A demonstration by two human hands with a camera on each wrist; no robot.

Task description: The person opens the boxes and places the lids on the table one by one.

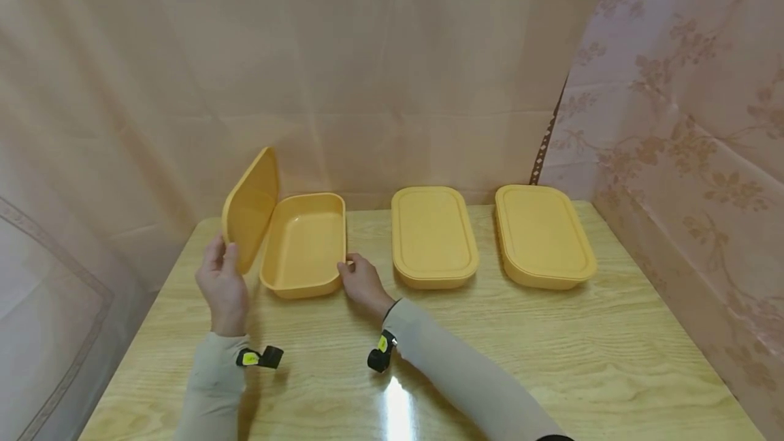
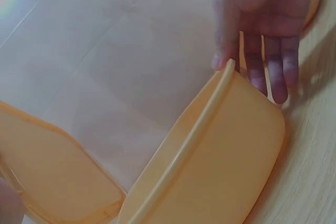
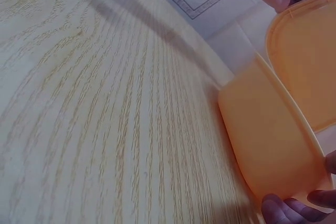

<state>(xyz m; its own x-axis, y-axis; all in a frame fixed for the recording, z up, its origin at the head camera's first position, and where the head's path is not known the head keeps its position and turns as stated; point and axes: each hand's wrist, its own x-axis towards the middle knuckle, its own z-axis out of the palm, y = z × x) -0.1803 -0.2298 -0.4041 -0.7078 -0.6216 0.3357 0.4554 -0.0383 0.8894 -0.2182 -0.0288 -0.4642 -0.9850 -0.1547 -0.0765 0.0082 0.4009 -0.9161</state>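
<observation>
On the left of the table, a yellow rectangular box point(image 1: 306, 243) stands uncovered, and its inside looks bare. My left hand point(image 1: 223, 288) grips the near end of its yellow lid point(image 1: 252, 209), which is tilted up almost on edge along the box's left side. At the box's near right corner, my right hand point(image 1: 364, 283) holds the rim, thumb on top and the other fingers against the outer wall, as the left wrist view shows. In the right wrist view the lid point(image 3: 304, 61) hangs over the far side of the box point(image 3: 268, 129).
Two more yellow boxes with lids on, one in the middle point(image 1: 433, 237) and one at the right point(image 1: 545, 237), stand in a row on the wooden table point(image 1: 343, 373). Behind them hangs a beige curtain point(image 1: 367, 73); a flowered cloth point(image 1: 692, 141) hangs at the right.
</observation>
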